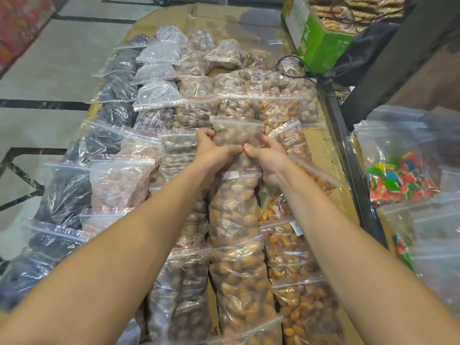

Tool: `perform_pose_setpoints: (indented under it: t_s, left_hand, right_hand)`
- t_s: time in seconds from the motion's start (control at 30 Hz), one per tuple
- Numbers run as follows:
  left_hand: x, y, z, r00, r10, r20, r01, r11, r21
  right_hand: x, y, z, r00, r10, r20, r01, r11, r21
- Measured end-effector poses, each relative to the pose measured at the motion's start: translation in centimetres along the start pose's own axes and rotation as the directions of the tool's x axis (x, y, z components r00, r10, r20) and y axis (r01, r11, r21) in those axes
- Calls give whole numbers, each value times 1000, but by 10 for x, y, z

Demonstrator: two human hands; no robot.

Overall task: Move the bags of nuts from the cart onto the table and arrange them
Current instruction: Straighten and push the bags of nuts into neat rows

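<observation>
Both my hands hold one clear zip bag of brown nuts (236,131) above the middle of the table. My left hand (214,151) grips its lower left side and my right hand (267,155) grips its lower right side. Under it lies a row of bags of tan nuts (234,210) running toward me. The cardboard-covered table (321,148) carries several rows of zip bags: dark fruit (114,113) at the left, pinkish ones (117,185), brown nuts (181,295) and golden nuts (291,247) at the right.
A black metal cart frame (348,150) runs along the table's right edge. Bags of coloured candy (400,178) lie on the cart at the right. A green carton (321,43) stands at the far right corner with a black cable (293,63) beside it. Tiled floor lies left.
</observation>
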State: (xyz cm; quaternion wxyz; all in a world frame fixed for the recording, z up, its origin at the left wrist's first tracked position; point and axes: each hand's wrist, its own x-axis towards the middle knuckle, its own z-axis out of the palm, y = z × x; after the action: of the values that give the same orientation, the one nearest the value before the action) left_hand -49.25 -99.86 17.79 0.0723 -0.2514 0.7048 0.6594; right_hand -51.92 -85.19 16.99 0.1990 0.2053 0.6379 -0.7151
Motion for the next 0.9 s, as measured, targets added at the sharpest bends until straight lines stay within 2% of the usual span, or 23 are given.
perform_pose_setpoints:
  t_s: [0.07,0.13,0.27,0.33,0.4,0.47,0.53,0.6,0.67,0.77,0.8,0.9]
  left_hand:
    - [1,4,-2,1000,-1,16,1,1000,2]
    - [4,4,-3,1000,1,-18,-1,1000,28]
    - [3,2,0,998,17,-61,-11,995,101]
    - [-1,2,2,994,98,-42,-86,972,219]
    - [-11,1,2,970,242,7,-222,880,420]
    - [-21,-4,0,912,388,133,-381,679,627]
    - [-26,-11,-3,878,376,297,-464,516,720]
    - [-24,-17,-8,875,278,397,-482,418,770]
    - [-19,-18,-11,880,213,424,-474,355,806]
    - [-15,-11,-9,901,146,409,-434,273,858]
    - [-15,-9,-8,904,139,405,-428,266,864]
    - [-17,-6,-2,890,185,416,-452,253,855]
  right_hand:
    - [-3,-8,-2,996,54,77,-55,998,17]
    - [-2,-10,-3,998,45,40,-43,998,-48]
    - [6,-2,2,993,-74,-95,51,972,-230]
    - [7,1,5,978,-163,-129,103,919,-381]
    - [3,1,5,957,-263,-122,161,833,-529]
    - [-2,2,5,939,-328,-105,193,753,-629]
    - [-10,2,5,917,-393,-63,256,703,-664]
    - [-19,4,4,907,-420,16,310,644,-700]
    - [-20,7,0,930,-365,48,278,609,-743]
    - [-21,0,-2,971,-238,-30,153,710,-687]
    - [-23,-2,-1,973,-230,-17,155,705,-692]
    - [-27,2,1,955,-277,108,249,547,-800]
